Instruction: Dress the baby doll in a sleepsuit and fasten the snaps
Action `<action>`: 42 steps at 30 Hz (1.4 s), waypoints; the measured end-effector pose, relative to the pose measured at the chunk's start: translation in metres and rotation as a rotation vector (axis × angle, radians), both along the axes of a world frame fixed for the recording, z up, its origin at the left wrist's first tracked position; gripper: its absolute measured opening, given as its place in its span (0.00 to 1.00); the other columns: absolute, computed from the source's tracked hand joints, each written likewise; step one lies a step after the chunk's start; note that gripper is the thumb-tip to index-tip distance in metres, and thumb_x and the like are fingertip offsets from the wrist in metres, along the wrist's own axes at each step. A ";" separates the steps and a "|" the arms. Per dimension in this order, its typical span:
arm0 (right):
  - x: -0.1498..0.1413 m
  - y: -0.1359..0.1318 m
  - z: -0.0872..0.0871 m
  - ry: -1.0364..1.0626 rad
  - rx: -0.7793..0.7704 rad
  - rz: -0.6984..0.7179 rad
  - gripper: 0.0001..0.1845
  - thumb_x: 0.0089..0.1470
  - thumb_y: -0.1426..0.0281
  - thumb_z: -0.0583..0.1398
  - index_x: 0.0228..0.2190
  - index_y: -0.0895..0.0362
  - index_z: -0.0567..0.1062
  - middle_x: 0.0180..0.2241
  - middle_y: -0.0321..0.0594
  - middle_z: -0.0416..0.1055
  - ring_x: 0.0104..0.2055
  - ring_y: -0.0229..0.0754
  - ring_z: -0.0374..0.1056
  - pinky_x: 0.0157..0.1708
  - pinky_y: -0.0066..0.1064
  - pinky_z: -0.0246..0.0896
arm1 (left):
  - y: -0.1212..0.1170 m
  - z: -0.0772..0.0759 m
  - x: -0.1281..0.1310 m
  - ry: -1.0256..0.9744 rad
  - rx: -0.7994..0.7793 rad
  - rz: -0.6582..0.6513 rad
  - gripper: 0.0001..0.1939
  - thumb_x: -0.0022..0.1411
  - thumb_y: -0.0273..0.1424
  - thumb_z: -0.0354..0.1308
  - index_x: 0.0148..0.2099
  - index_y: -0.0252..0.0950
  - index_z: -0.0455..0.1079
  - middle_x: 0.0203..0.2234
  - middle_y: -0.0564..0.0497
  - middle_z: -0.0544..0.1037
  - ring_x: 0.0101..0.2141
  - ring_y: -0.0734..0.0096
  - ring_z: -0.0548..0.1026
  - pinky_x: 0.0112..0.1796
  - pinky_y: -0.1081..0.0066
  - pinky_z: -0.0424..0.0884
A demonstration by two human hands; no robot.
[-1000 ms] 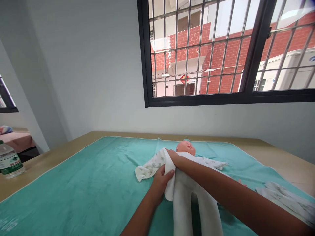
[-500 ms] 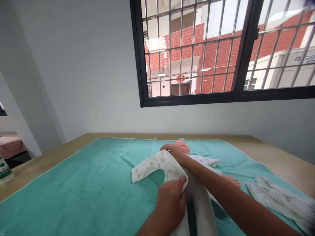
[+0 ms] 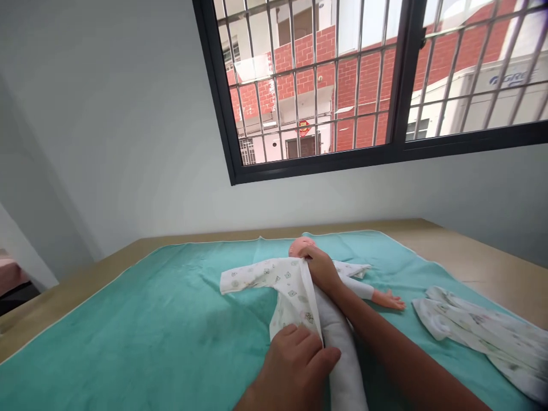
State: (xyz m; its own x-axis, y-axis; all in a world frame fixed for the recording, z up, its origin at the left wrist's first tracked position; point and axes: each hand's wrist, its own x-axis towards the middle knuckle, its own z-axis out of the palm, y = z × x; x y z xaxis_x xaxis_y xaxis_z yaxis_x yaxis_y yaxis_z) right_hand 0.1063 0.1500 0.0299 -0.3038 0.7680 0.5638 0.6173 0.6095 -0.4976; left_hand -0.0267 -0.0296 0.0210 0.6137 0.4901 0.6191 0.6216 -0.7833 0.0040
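The white shirt [image 3: 295, 288] lies partly over the doll [image 3: 337, 322], the right hand [image 3: 319, 267] pinching its edge near the doll's head and the left hand [image 3: 295, 362] gripping it lower down, so straightening seems underway, needing a soft pull next.

There is a single view, from a camera on the person's head, set above the near side of the table [image 3: 479, 262]. It faces forward and somewhat down, across the green cloth [image 3: 171, 319] to the wall [image 3: 149, 142] and the barred window [image 3: 317, 161] at upper right, whose sill line slants, so the view leans a little. The left hand [image 3: 295, 365] is closest to the lens; the right hand [image 3: 321, 268] is farther off. The doll [image 3: 329, 313] stretches away from the camera, its head at the far end.
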 end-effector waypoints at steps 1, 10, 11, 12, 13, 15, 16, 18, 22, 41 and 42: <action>0.002 0.000 -0.002 0.061 -0.023 0.003 0.05 0.54 0.69 0.53 0.29 0.54 0.68 0.39 0.43 0.72 0.44 0.45 0.65 0.42 0.34 0.60 | -0.001 0.002 0.000 -0.005 -0.020 -0.021 0.11 0.59 0.24 0.51 0.44 0.37 0.69 0.23 0.47 0.72 0.26 0.65 0.68 0.27 0.65 0.57; 0.047 -0.011 -0.029 0.085 0.039 -0.182 0.11 0.60 0.67 0.48 0.31 0.55 0.68 0.35 0.42 0.72 0.38 0.43 0.65 0.42 0.34 0.59 | 0.003 -0.001 0.002 -0.342 -0.155 0.016 0.12 0.62 0.21 0.50 0.46 0.38 0.67 0.38 0.44 0.75 0.40 0.64 0.71 0.43 0.63 0.66; 0.055 -0.016 -0.032 0.033 0.068 -0.177 0.11 0.60 0.69 0.48 0.32 0.55 0.69 0.36 0.43 0.72 0.40 0.44 0.65 0.44 0.34 0.58 | 0.003 -0.003 0.002 -0.342 -0.184 0.019 0.11 0.62 0.22 0.50 0.45 0.38 0.68 0.37 0.45 0.75 0.40 0.64 0.71 0.43 0.63 0.66; 0.065 -0.021 -0.035 -0.020 0.094 -0.159 0.11 0.60 0.70 0.48 0.32 0.56 0.69 0.37 0.44 0.71 0.41 0.44 0.64 0.45 0.34 0.57 | 0.002 -0.005 0.001 -0.342 -0.219 0.024 0.11 0.63 0.23 0.50 0.44 0.39 0.69 0.36 0.45 0.76 0.39 0.64 0.71 0.43 0.63 0.67; 0.074 -0.028 -0.038 -0.070 0.115 -0.139 0.10 0.60 0.71 0.49 0.33 0.56 0.69 0.38 0.44 0.71 0.43 0.45 0.64 0.47 0.35 0.56 | 0.001 -0.006 0.001 -0.348 -0.260 0.031 0.10 0.63 0.24 0.51 0.43 0.39 0.70 0.35 0.46 0.76 0.38 0.64 0.72 0.42 0.64 0.67; 0.094 -0.042 -0.042 -0.142 0.142 -0.131 0.08 0.59 0.73 0.51 0.35 0.56 0.70 0.41 0.45 0.71 0.46 0.45 0.63 0.49 0.34 0.54 | 0.000 -0.007 0.003 -0.406 -0.380 0.079 0.09 0.63 0.28 0.52 0.41 0.40 0.72 0.33 0.47 0.77 0.35 0.64 0.73 0.39 0.66 0.68; 0.104 -0.048 -0.043 -0.165 0.148 -0.152 0.08 0.58 0.73 0.52 0.34 0.56 0.71 0.42 0.45 0.71 0.47 0.45 0.63 0.49 0.34 0.54 | 0.001 -0.005 0.005 -0.470 -0.453 0.129 0.09 0.63 0.31 0.52 0.41 0.40 0.73 0.32 0.47 0.77 0.33 0.65 0.74 0.36 0.68 0.68; 0.120 -0.060 -0.043 -0.191 0.123 -0.243 0.09 0.59 0.70 0.52 0.32 0.56 0.72 0.40 0.44 0.71 0.44 0.45 0.65 0.45 0.33 0.54 | 0.006 0.004 0.014 -0.597 -0.580 0.242 0.11 0.64 0.35 0.51 0.40 0.39 0.73 0.28 0.49 0.77 0.28 0.66 0.74 0.31 0.70 0.68; 0.134 -0.069 -0.041 -0.314 -0.074 -0.353 0.23 0.62 0.59 0.47 0.26 0.55 0.75 0.30 0.44 0.73 0.33 0.44 0.68 0.36 0.33 0.53 | 0.038 0.031 0.049 -0.487 -0.542 0.283 0.10 0.63 0.35 0.51 0.39 0.40 0.73 0.31 0.50 0.78 0.32 0.64 0.74 0.34 0.69 0.68; 0.139 -0.040 -0.064 0.279 -0.364 -0.197 0.09 0.43 0.75 0.55 0.31 0.56 0.70 0.26 0.35 0.68 0.30 0.39 0.63 0.30 0.29 0.49 | 0.174 0.062 0.099 0.774 -0.317 0.449 0.11 0.53 0.29 0.56 0.40 0.36 0.67 0.39 0.45 0.73 0.34 0.64 0.73 0.33 0.68 0.67; 0.141 -0.036 -0.064 0.369 -0.381 -0.184 0.09 0.42 0.75 0.55 0.30 0.56 0.69 0.24 0.33 0.66 0.28 0.38 0.62 0.29 0.28 0.49 | 0.172 0.067 0.092 0.776 -0.311 0.474 0.10 0.53 0.28 0.54 0.40 0.36 0.66 0.39 0.46 0.73 0.34 0.64 0.73 0.32 0.68 0.66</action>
